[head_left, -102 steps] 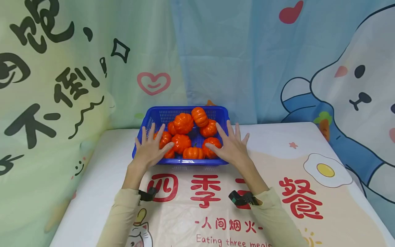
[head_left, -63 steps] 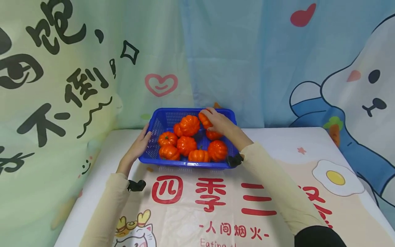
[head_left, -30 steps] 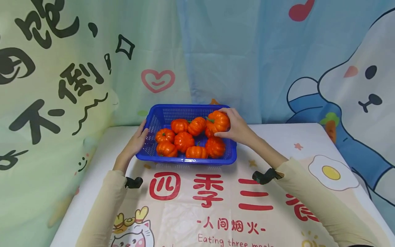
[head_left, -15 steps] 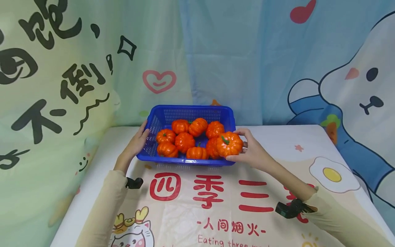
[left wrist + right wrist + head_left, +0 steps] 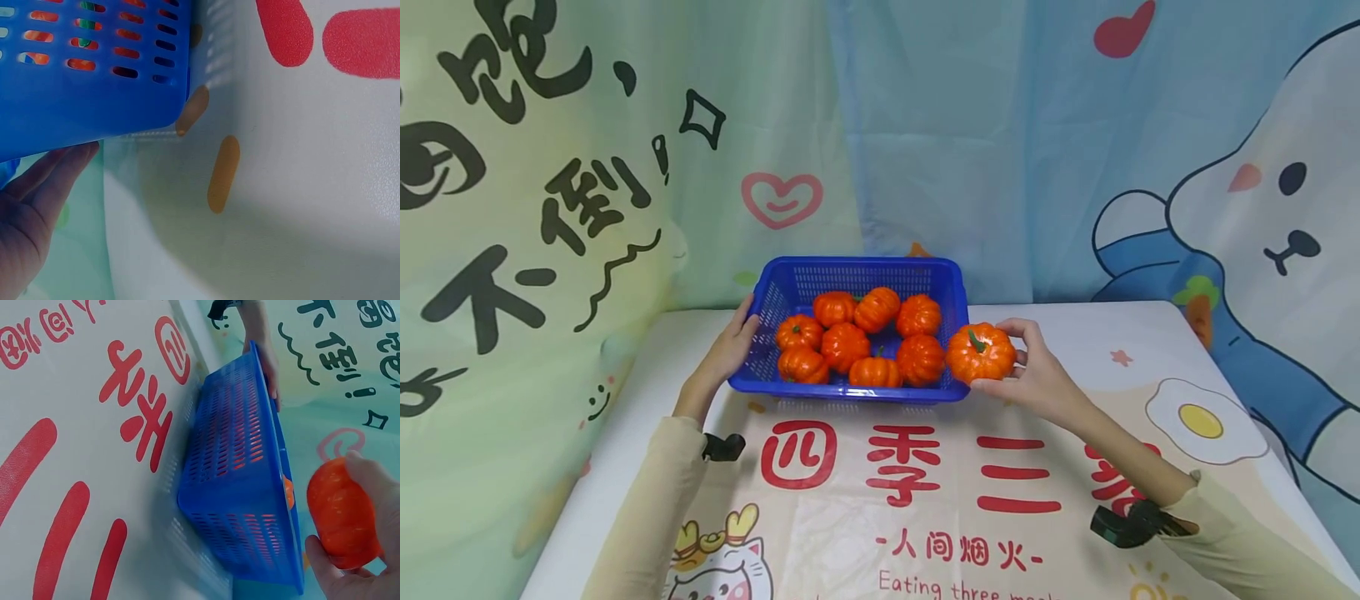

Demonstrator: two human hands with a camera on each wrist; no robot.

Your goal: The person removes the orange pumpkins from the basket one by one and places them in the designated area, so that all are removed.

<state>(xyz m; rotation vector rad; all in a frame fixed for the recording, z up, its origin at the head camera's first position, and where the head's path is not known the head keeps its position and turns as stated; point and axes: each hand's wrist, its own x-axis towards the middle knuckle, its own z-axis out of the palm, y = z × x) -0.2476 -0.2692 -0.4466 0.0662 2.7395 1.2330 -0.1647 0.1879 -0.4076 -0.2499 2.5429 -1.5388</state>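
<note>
My right hand point(image 5: 1037, 375) holds a small orange pumpkin point(image 5: 981, 352) with a green stem, thumb at its near side and fingers around its far side. In the head view the pumpkin overlaps the right rim of a blue plastic basket point(image 5: 850, 393); the right wrist view has this pumpkin point(image 5: 342, 512) above rim height. Straight fingers of my left hand point(image 5: 724, 354) rest against the basket's left side, right at the rim. From the left wrist view, these fingers point(image 5: 59, 181) lie along the underside of the rim. Several more pumpkins point(image 5: 846, 347) sit inside the basket.
The basket stands on a white table point(image 5: 632, 400) with a printed cloth point(image 5: 962, 533) over it. A patterned curtain point(image 5: 925, 150) hangs right behind the basket. Each wrist wears a small black camera, such as the left one point(image 5: 724, 447).
Both hands were spread over the basket. My left hand went to its left side; my right hand took pumpkins at the back right, shifted one left, then lifted another out past the right rim.
</note>
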